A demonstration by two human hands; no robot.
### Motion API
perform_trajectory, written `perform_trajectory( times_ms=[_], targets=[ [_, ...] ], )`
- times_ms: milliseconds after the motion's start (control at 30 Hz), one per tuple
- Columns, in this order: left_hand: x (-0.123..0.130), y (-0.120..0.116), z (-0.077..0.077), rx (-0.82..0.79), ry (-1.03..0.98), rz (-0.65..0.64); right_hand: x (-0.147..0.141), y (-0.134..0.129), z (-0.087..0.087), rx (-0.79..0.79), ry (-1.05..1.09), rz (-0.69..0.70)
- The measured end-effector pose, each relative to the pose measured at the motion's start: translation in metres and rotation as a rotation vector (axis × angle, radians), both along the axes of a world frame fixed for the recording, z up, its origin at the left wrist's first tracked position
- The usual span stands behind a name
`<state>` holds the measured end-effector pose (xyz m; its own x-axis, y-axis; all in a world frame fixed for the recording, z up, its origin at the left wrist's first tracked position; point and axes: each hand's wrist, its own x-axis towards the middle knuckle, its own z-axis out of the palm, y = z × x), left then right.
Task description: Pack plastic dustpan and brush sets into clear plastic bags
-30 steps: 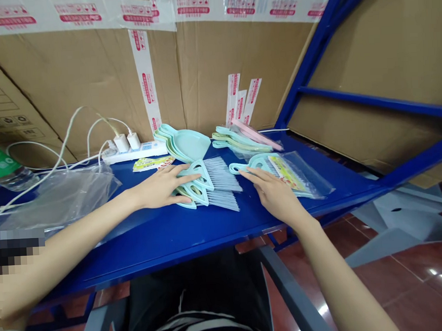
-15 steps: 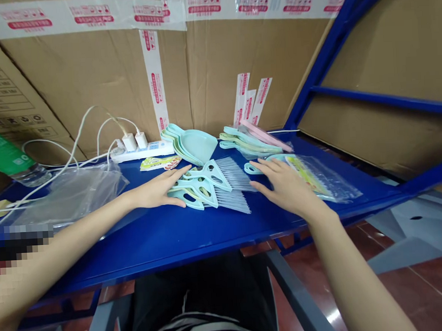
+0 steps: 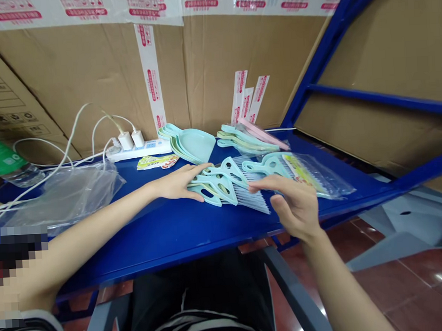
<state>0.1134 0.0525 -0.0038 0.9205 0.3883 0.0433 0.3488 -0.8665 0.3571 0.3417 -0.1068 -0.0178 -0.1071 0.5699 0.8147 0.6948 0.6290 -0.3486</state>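
Several light blue and green hand brushes (image 3: pixel 225 181) lie in an overlapping pile on the blue table, handles to the left and pale bristles to the right. My left hand (image 3: pixel 179 184) touches their handle ends, with fingers and thumb spread around the pile. By the bristle side hovers my right hand (image 3: pixel 297 201), its index finger pointing left and its thumb apart; nothing shows in it. Just beyond it lies a bagged light blue brush set (image 3: pixel 271 165) with a yellow-green card. Nested light blue and green dustpans (image 3: pixel 197 143) stand behind the pile.
Bagged dustpans (image 3: pixel 247 138) in blue, green and pink lie at the back. To the left are clear plastic bags (image 3: pixel 77 193), printed cards (image 3: pixel 157 162), a power strip (image 3: pixel 142 150) with white cables, and a bottle (image 3: pixel 6 159). A blue metal frame (image 3: pixel 319 61) rises on the right.
The brush pile has slid to the right together with my left hand. My right hand has dropped lower and its fingers have curled, uncovering the bagged brush's handle.
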Motion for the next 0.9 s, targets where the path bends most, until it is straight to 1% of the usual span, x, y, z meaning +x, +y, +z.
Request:
perform_trajectory(
  times_ms=[67,100,200,300,400,567,667,733,800,900],
  targets=[
    [0.006,0.0,0.001,-0.012,-0.005,-0.003,-0.002,-0.002,-0.017,0.207,0.151,-0.015],
    [0.008,0.001,0.001,-0.016,-0.009,-0.002,-0.003,-0.002,-0.025,0.236,0.197,-0.036],
    [0.014,0.004,0.0,-0.019,-0.029,0.003,-0.005,-0.005,-0.038,0.167,0.245,-0.097],
    [0.019,0.009,-0.001,-0.016,-0.039,-0.001,-0.006,-0.008,-0.038,0.048,0.285,-0.181],
    [0.024,0.013,-0.002,-0.015,-0.046,-0.007,-0.007,-0.005,-0.033,-0.019,0.187,-0.276],
    [0.028,0.017,-0.001,-0.007,-0.04,0.005,-0.002,0.008,-0.032,0.012,-0.09,-0.441],
    [0.029,0.019,-0.002,0.01,-0.035,-0.001,0.009,0.013,-0.038,0.02,-0.197,-0.635],
    [0.03,0.022,-0.002,0.016,-0.026,-0.005,0.018,0.016,-0.045,-0.031,-0.248,-0.756],
    [0.032,0.024,-0.001,0.017,-0.012,-0.002,0.027,0.018,-0.051,-0.114,-0.273,-0.806],
    [0.036,0.024,0.002,0.025,0.009,0.023,0.035,0.02,-0.056,-0.197,-0.276,-0.813]
  ],
)
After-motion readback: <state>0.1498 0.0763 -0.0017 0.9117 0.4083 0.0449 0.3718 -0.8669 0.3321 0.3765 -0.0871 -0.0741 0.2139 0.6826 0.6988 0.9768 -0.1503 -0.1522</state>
